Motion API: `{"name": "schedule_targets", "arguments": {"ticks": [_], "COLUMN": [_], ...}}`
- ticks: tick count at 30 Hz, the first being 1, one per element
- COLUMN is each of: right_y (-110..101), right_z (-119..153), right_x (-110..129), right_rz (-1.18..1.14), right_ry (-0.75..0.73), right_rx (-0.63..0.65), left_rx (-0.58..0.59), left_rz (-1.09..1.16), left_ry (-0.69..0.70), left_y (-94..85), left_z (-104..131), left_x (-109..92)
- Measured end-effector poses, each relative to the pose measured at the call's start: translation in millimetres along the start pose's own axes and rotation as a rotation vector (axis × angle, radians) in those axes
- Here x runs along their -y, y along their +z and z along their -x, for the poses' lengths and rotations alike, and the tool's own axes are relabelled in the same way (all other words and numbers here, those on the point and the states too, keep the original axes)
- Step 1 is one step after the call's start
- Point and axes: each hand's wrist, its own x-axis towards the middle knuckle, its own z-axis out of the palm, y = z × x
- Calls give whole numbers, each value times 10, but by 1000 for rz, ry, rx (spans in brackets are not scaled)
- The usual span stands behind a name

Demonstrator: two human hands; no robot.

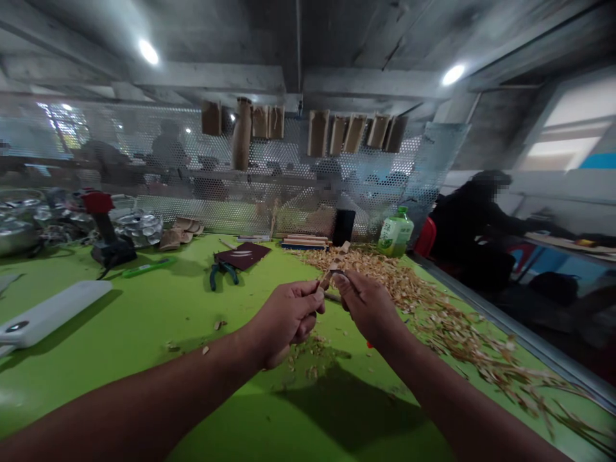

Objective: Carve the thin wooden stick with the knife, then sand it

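Here we are over the green table (144,333), and the wood (339,256) is up in the air, a slim, light-looking piece slanting from my left fingers towards the far right. I judge it stiff and dry, not slippery, but fragile where it narrows; a hard twist could snap it. Best hold: a firm pinch on the near end, with the thumb along the grain and little squeeze on the thin parts.

My left hand (293,314) has just that, thumb and fingers pinching the near end. My right hand (368,301) is curled closed on a dark tool (337,272), mostly hidden, the thumb pressed close to the wood. So the wood runs just beyond the left fingertips, passes beside the right thumb and pokes out on its far side. Shavings (399,273) lie beyond and to the right; pliers (224,273) sit far left of the hands.
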Motion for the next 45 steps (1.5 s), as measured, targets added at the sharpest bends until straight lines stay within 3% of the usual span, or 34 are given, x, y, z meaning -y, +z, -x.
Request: {"name": "schedule_targets", "arguments": {"ticks": [4, 14, 20, 34, 45], "right_y": [36, -23, -6, 57, -41], "right_z": [26, -4, 1, 32, -3], "right_x": [22, -15, -7, 30, 15], "right_rz": [-29, -10, -60, -168, -40], "right_ry": [7, -8, 11, 32, -10], "right_rx": [43, -87, -33, 40, -120], "left_rx": [-13, -2, -33, -110, -65], "left_rz": [-11, -52, -89, -271, -150], "left_ry": [24, 10, -20, 123, 60], "left_y": [1, 16, 25, 20, 48], "left_z": [-4, 0, 8, -14, 18], "left_x": [-1, -2, -2, 55, 4]}}
